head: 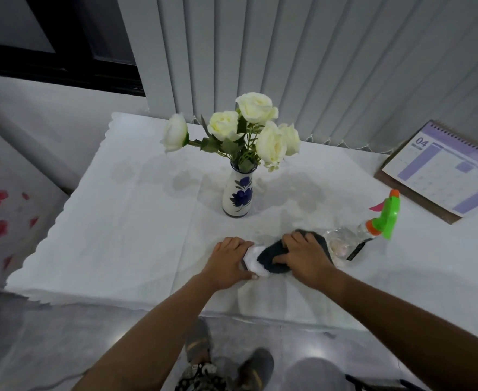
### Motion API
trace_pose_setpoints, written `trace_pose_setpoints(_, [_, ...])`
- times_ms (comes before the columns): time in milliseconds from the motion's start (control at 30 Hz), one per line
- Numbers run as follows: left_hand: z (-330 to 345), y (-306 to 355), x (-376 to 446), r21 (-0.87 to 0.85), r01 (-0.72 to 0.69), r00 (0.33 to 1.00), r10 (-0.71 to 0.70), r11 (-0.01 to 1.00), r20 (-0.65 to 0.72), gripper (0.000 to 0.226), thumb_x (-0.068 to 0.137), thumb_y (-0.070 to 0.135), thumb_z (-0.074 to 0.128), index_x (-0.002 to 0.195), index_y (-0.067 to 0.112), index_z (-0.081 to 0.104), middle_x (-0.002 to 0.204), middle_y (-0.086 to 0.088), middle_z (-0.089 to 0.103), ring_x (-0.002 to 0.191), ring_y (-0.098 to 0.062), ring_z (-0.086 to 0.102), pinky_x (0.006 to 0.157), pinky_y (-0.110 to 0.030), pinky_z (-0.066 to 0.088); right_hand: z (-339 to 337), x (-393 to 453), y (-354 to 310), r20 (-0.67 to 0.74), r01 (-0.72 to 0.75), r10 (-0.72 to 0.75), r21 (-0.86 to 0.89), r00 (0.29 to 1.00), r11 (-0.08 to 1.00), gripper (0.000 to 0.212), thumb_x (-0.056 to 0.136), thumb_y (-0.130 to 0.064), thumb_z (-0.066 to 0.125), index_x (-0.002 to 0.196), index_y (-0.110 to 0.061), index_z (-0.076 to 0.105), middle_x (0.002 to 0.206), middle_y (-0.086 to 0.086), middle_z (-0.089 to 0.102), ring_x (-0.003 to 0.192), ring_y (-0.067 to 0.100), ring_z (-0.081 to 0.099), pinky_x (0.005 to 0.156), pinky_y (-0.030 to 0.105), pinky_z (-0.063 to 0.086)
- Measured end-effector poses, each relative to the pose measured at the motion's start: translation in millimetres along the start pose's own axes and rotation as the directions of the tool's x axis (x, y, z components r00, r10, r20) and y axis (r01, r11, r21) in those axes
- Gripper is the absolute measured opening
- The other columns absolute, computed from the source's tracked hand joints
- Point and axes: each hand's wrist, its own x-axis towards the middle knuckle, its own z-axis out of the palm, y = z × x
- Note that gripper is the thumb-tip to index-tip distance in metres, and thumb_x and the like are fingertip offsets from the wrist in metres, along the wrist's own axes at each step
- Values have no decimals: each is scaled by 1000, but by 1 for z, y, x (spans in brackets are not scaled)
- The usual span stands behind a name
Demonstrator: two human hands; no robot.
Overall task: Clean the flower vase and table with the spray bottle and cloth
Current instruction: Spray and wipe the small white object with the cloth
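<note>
A white vase (pixel 237 194) with blue flowers painted on it stands upright mid-table and holds white roses (pixel 253 128). In front of it a grey and white cloth (pixel 266 256) lies bunched on the white table cover (pixel 119 221). My left hand (pixel 229 262) presses on the cloth's white left end. My right hand (pixel 302 256) grips its dark grey part. A clear spray bottle (pixel 373 227) with a green and orange trigger head lies on its side just right of my right hand.
A purple desk calendar (pixel 443 167) leans at the table's back right corner. Vertical blinds (pixel 316 66) hang behind the table. Damp patches show on the cover around the vase. The table's front edge is close below my wrists.
</note>
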Motion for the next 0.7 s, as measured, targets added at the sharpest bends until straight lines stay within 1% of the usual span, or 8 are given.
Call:
trace_pose_setpoints(133, [0, 1, 3, 13, 17, 1000, -17, 1000, -9, 82, 70, 61, 70, 138, 25, 43, 131, 2, 49, 123, -18, 40, 101, -28, 26, -21, 34, 6, 8, 165, -167, -210, 986, 964, 41, 88, -26, 57, 126, -41, 56, 141, 9, 38, 124, 33, 38, 98, 44, 33])
trace_pose_setpoints(233, [1, 2, 2, 14, 8, 1000, -8, 1000, -10, 81, 71, 62, 70, 137, 24, 44, 130, 2, 49, 122, -18, 40, 101, -28, 26, -20, 36, 4, 0, 171, -176, -217, 984, 961, 43, 89, -23, 55, 127, -41, 55, 141, 9, 39, 124, 33, 39, 98, 44, 34])
trace_pose_setpoints(300, [1, 0, 1, 9, -6, 1000, 6, 1000, -22, 82, 71, 61, 70, 139, 24, 43, 130, 2, 49, 123, -17, 40, 100, -27, 25, -9, 20, 5, -2, 97, -98, -117, 995, 988, 46, 87, -18, 55, 128, -41, 56, 137, 8, 42, 124, 33, 40, 98, 44, 33])
trace_pose_setpoints(400, [2, -1, -1, 8, -25, 999, 26, 1000, -37, 82, 72, 64, 67, 140, 26, 42, 130, 3, 49, 123, -17, 39, 100, -28, 26, 11, -6, -2, 1, -33, 33, 84, 999, 996, 45, 81, -12, 58, 119, -36, 64, 125, 8, 49, 116, 33, 44, 87, 41, 33])
trace_pose_setpoints(467, [3, -2, -2, 11, -25, 999, 25, 1000, -37, 81, 73, 64, 66, 140, 26, 41, 131, 4, 48, 123, -16, 39, 101, -29, 26, 21, -11, -19, 51, -109, 101, 222, 994, 969, 46, 82, -16, 57, 121, -40, 61, 123, 4, 45, 114, 29, 40, 83, 36, 28])
trace_pose_setpoints(533, [3, -3, -2, 27, -26, 999, 27, 999, -34, 79, 74, 60, 66, 141, 26, 40, 131, 3, 47, 124, -18, 38, 102, -30, 26, 30, -9, -37, 116, -174, 139, 385, 983, 907, 45, 86, -18, 55, 122, -46, 58, 124, 2, 40, 116, 25, 35, 82, 33, 23])
trace_pose_setpoints(633, [1, -3, 1, 43, -33, 999, 34, 999, -26, 77, 73, 52, 69, 140, 24, 42, 130, 1, 49, 123, -19, 40, 102, -31, 29, 30, 2, -44, 148, -230, 177, 549, 973, 804, 31, 92, -29, 55, 109, -55, 59, 126, 1, 36, 117, 27, 32, 92, 36, 25])
trace_pose_setpoints(700, [1, -3, 2, 53, -36, 999, 37, 998, -19, 77, 73, 49, 71, 140, 23, 43, 130, 0, 50, 122, -20, 41, 101, -32, 30, 24, 10, -42, 158, -192, 126, 541, 979, 819, 26, 92, -38, 56, 113, -53, 59, 127, 0, 34, 115, 26, 31, 96, 35, 25])
